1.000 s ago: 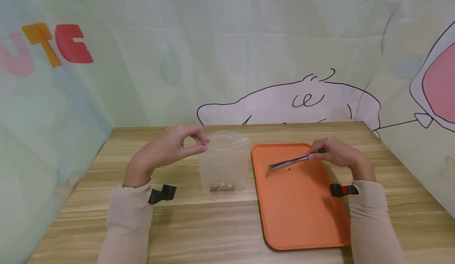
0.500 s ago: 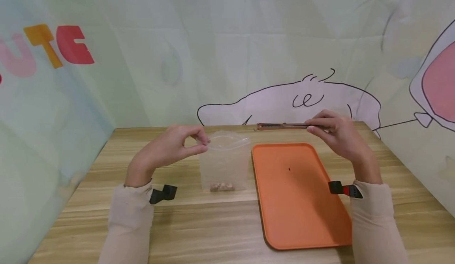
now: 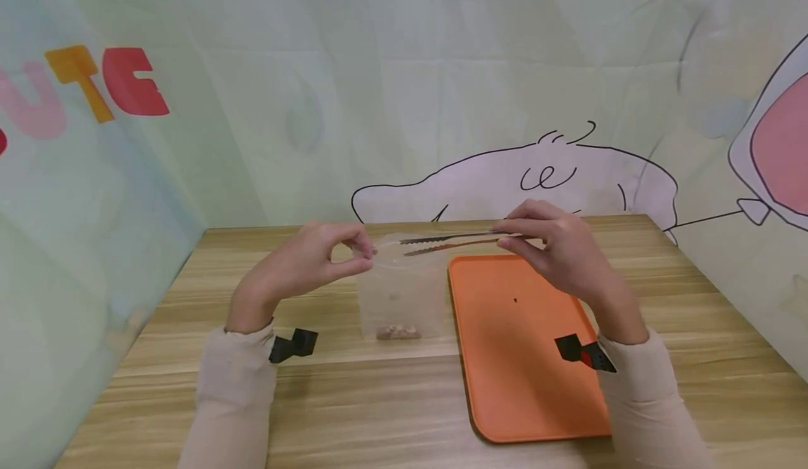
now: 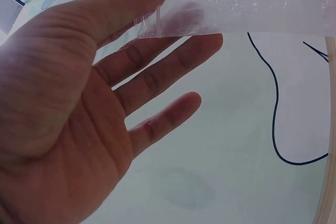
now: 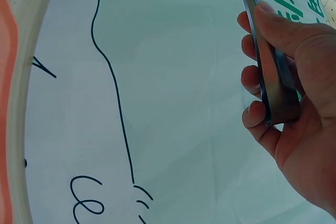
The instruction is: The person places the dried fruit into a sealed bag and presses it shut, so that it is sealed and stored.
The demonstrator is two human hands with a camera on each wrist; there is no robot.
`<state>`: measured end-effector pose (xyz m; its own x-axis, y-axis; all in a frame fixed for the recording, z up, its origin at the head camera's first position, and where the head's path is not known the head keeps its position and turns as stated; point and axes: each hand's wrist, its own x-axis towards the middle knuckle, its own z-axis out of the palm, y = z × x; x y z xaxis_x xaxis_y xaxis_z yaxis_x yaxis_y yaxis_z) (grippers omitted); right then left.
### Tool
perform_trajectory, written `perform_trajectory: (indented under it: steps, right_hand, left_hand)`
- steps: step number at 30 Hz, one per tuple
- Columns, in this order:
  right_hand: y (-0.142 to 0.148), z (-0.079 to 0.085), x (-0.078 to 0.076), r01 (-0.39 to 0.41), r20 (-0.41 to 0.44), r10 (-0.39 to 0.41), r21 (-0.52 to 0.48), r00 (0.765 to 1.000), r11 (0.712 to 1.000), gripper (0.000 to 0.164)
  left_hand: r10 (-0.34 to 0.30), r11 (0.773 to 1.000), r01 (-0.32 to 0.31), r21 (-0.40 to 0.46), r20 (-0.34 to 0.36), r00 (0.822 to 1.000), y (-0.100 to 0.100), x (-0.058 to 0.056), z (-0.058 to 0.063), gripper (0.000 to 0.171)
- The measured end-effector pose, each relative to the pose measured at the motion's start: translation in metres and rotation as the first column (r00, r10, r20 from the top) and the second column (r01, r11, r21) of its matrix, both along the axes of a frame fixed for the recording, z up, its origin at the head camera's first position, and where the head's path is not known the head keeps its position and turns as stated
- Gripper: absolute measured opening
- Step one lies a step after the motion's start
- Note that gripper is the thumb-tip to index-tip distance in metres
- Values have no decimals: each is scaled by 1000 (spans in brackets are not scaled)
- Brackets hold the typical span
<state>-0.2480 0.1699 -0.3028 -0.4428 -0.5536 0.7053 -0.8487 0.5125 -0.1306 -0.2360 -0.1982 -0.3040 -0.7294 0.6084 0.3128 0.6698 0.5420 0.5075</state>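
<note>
- Basically, on the wood-grain table [image 3: 353,413]: an orange tray [image 3: 524,385] just to the right of a clear zip bag [image 3: 416,294], plus a tiny dark speck [image 3: 515,301] on the tray.
- Behind all that, a pale green backdrop [image 3: 353,104] with a cartoon outline [image 3: 492,174], a pink balloon drawing [image 3: 783,139] off to the right and chunky letters [image 3: 132,80] on the left.
- In the way from the head view: the right hand [image 3: 558,252] in front of the tongs' [image 3: 451,242] back end, and the right sleeve [image 3: 650,399] across the tray's near right corner.
- Tong tips right at the bag's mouth and spread apart; above it or inside, honestly can't tell.
- With the left hand [image 3: 309,259], pinching the bag's upper left corner between thumb and finger, lower fingers fairly straight in the left wrist view.
- With the right hand, gripping the metal tongs, thumb on one side, fingers round the other.
- Headcount: one bag, one tray, one pair of tongs, one speck, two hands, two black wrist gadgets [image 3: 295,345].
- Several brownish pieces [image 3: 398,331] at the bag's bottom, too blurry to count, plus one faint smudge [image 3: 394,296] midway up, too unclear to name.
- Three letters mostly showing, plus a red bit at the left edge.
</note>
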Motion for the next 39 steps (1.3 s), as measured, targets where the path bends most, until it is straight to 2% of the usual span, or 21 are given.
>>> perform_trajectory:
  steps: [11,17,20,24,27,31,37,39]
  right_hand:
    - [31,5,-3,92,83,-91,-12,992,996,28]
    - [59,1,-10,181,184,-185,38,965,983,24]
    - [74,-3,-13,221,299,-249,124,921,967,22]
    - [92,-11,-20,208,476,-319,272,820,940,25]
    - [102,-24,-28,162,548,-333,337,767,928,25]
    - [109,-45,-40,98,612,-295,335,734,937,22]
    - [112,-71,-54,46,709,-264,310,654,950,22]
    - [114,-78,-57,43,722,-271,317,636,947,22]
  left_hand:
    - [18,1000,-18,-7,21,1000,-2,0,1,8]
    - [33,999,-33,-16,21,999,-3,0,1,7]
    - [35,999,-35,-18,23,999,-3,0,0,7]
    - [35,999,-35,-23,18,999,-3,0,0,7]
    - [34,999,-34,-22,12,999,-3,0,0,8]
    - [31,999,-31,-17,7,1000,-4,-1,-1,8]
    - [30,999,-29,-16,0,1000,-4,-1,-1,7]
    - [27,999,-27,-17,-1,1000,-5,-1,-1,7]
